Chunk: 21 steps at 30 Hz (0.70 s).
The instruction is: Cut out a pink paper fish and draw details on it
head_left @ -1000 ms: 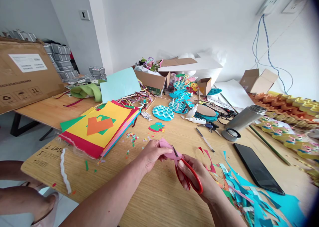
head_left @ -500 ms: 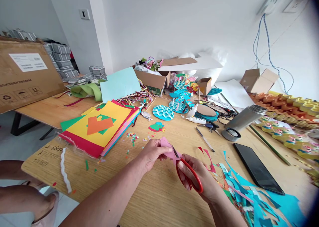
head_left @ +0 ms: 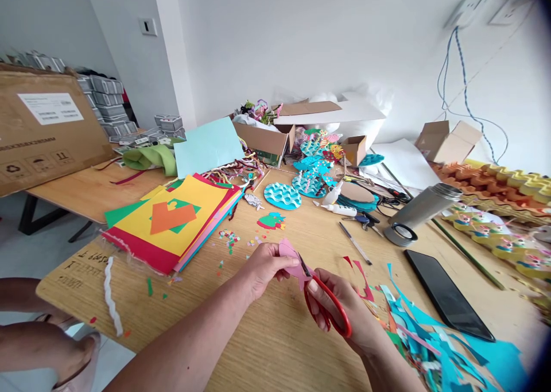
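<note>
My left hand (head_left: 266,267) pinches a small piece of pink paper (head_left: 287,249) between thumb and fingers, above the table's front part. Red-handled scissors (head_left: 334,307) are in my right hand (head_left: 338,300), fingers through and around the loops. Their dark blades lie across the pink paper, close to my left fingertips. Just beyond, red, green and blue paper cut-outs (head_left: 271,221) lie together on the wood. Tiny coloured paper bits (head_left: 229,237) are scattered to their left.
Coloured paper sheets (head_left: 172,237) are stacked at left. On the right lie a phone (head_left: 447,294), blue paper scraps (head_left: 434,346), a pen (head_left: 355,243) and a metal flask (head_left: 424,208). Wavy blue discs (head_left: 282,196) and a glue bottle (head_left: 340,209) sit farther back. Someone's legs (head_left: 47,346) show at lower left.
Both hands stay nearly in place, with the pink paper and scissors still held. The paper has tilted slightly against the blades, and the whole view has shifted a little.
</note>
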### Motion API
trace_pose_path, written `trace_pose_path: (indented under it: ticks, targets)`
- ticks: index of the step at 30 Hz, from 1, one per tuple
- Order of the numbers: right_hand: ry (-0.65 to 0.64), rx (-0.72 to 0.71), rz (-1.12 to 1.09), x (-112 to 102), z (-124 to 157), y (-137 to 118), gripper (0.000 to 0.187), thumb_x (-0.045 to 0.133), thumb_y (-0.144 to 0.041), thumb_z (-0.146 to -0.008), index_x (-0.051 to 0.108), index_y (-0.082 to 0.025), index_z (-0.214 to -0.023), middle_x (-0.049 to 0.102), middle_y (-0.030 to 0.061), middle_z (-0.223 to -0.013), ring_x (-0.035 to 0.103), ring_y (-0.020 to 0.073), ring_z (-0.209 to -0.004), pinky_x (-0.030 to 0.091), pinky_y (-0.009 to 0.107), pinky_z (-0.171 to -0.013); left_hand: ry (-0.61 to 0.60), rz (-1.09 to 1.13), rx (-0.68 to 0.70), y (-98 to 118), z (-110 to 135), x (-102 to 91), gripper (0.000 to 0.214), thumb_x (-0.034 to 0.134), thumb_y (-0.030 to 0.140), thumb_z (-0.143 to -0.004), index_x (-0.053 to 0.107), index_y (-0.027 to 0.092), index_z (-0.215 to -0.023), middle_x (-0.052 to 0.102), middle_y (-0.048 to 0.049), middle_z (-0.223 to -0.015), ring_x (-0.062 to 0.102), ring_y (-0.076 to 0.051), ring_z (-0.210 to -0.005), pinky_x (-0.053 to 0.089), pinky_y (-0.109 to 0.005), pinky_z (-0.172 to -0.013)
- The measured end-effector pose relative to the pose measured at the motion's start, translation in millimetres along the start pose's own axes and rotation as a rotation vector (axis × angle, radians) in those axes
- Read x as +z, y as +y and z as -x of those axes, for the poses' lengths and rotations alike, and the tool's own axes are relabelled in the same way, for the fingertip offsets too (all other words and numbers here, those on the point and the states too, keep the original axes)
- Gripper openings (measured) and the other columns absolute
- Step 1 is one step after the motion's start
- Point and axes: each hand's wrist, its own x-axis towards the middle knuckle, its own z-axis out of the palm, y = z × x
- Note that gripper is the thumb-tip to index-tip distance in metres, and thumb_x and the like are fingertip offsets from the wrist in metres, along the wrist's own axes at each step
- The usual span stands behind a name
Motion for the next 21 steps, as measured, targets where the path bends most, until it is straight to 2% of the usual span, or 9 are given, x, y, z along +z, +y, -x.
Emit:
trace_pose_path:
  ticks: [21]
  targets:
    - [0.022,-0.003,0.015,-4.2,-3.7,10.0,0.047,0.070,-0.060,-0.069,0.044,-0.020,-0.072,0.054,-0.0057,-0.050,0.042,0.0058,-0.031,0.026,0.017,-0.033,-0.006,0.008,-0.027,-0.4,1.1,0.4,0.026,0.073,0.036,-0.059,0.066,0.013,-0.068,0.060,-0.0003,-0.059,0.046,-0.008,-0.050,0.029,-0.022,-0.048]
